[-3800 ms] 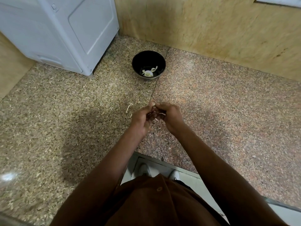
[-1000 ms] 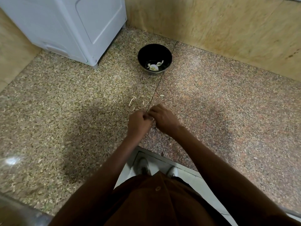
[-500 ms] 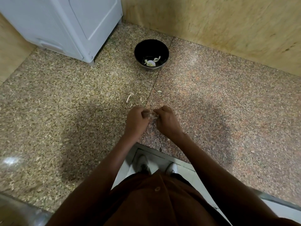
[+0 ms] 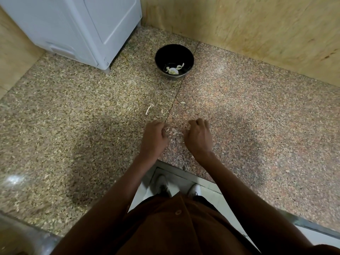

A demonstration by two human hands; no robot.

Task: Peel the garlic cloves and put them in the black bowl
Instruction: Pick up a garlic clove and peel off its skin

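A black bowl (image 4: 174,57) stands on the granite counter near the back wall, with pale peeled garlic pieces (image 4: 173,70) in its bottom. Over the counter's front part, my left hand (image 4: 154,139) grips a garlic clove (image 4: 167,130), mostly hidden by curled fingers. A strand of papery skin (image 4: 176,133) stretches from it toward my right hand (image 4: 198,138), whose curled fingers pinch a bit of skin (image 4: 186,127). The two hands are a short gap apart.
Loose skin scraps (image 4: 148,109) lie on the granite counter (image 4: 248,116) between the hands and the bowl. A white appliance (image 4: 77,28) stands at the back left. Tan walls close the back. The counter's front edge is just below my wrists.
My hands, pressed together over the clove before, have pulled a little apart, drawing a strip of skin out between them. More skin scraps lie on the counter than 3.8 s ago.
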